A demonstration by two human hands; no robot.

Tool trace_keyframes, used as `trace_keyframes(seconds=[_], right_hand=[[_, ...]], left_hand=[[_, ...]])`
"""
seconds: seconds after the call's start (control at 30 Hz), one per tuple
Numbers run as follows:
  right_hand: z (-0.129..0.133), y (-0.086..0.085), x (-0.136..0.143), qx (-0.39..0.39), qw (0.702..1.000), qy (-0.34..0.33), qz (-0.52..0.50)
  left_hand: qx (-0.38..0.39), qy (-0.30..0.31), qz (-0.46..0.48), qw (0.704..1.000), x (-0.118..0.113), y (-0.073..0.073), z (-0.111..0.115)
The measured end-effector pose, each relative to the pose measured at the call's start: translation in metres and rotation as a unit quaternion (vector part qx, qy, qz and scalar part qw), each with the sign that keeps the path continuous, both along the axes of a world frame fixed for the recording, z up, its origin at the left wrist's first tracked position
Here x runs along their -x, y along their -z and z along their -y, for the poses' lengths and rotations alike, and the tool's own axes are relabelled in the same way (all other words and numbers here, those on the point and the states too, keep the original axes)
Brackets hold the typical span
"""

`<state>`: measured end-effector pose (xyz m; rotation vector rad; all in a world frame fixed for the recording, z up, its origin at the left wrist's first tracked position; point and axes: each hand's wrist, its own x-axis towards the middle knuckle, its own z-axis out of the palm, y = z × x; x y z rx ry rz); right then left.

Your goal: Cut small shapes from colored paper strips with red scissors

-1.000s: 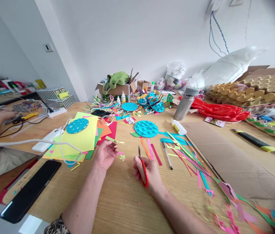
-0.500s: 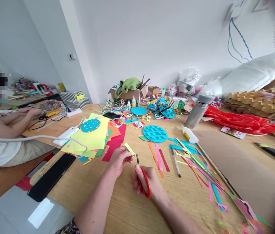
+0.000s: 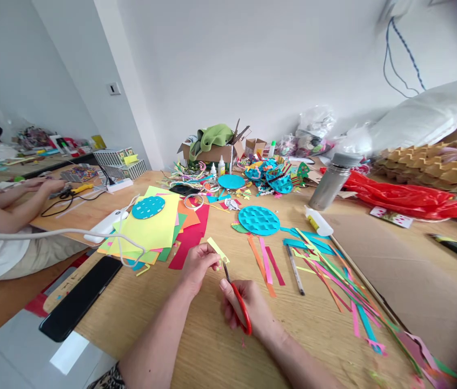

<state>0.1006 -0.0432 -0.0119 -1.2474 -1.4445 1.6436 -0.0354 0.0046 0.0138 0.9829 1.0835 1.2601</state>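
Note:
Between the thumb and fingers of my left hand is a small pale yellow-green paper strip, its free end pointing up and away. My right hand grips red-handled scissors, with the thumb along the handle. The scissor tips meet the lower edge of the strip beside my left fingertips; whether the blades are apart there is too small to tell. Ahead lies a blue round disc with a woven-looking pattern. Orange, pink and red paper strips lie just right of the hands.
Stacked coloured paper and a black phone are at left. To the right are a pen, a glue bottle, a steel flask, tangled paper strips and cardboard. Another person sits at far left.
The scissors have tilted, and their tips have shifted slightly left and down, closer to my left fingertips. My left hand keeps its pinch on the strip.

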Motion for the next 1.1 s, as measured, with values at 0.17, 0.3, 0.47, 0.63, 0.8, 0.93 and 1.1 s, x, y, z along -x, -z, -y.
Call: trace_keyframes(seconds=[0.17, 0.3, 0.47, 0.63, 0.8, 0.93, 1.1], right_hand=[[-0.0006, -0.0018, -0.0001, 0.014, 1.0, 0.015, -0.003], [-0.0016, -0.0022, -0.0006, 0.008, 1.0, 0.012, 0.004], [-0.0018, -0.003, -0.0011, 0.018, 1.0, 0.013, 0.005], [-0.0029, -0.0004, -0.0021, 0.011, 1.0, 0.014, -0.009], [-0.0036, -0.0007, -0.0012, 0.018, 1.0, 0.021, -0.014], [-0.0036, -0.0019, -0.0011, 0.015, 0.999, 0.029, -0.02], [-0.0051, 0.0001, -0.001, 0.018, 0.999, 0.039, -0.02]], left_hand=[[-0.003, 0.003, 0.007, 1.0, 0.0003, 0.0002, 0.0001], [-0.003, 0.01, -0.004, 1.0, 0.0005, -0.0005, 0.0006], [0.004, 0.028, -0.027, 0.999, -0.0013, -0.0006, 0.0022], [0.013, 0.029, -0.026, 0.999, -0.0018, 0.0006, 0.0016], [0.021, 0.03, -0.02, 0.999, -0.0009, 0.0005, 0.0013], [0.031, 0.043, -0.008, 0.999, -0.0007, 0.0012, 0.002], [0.049, 0.07, 0.0, 0.996, 0.0003, 0.0037, 0.0019]])
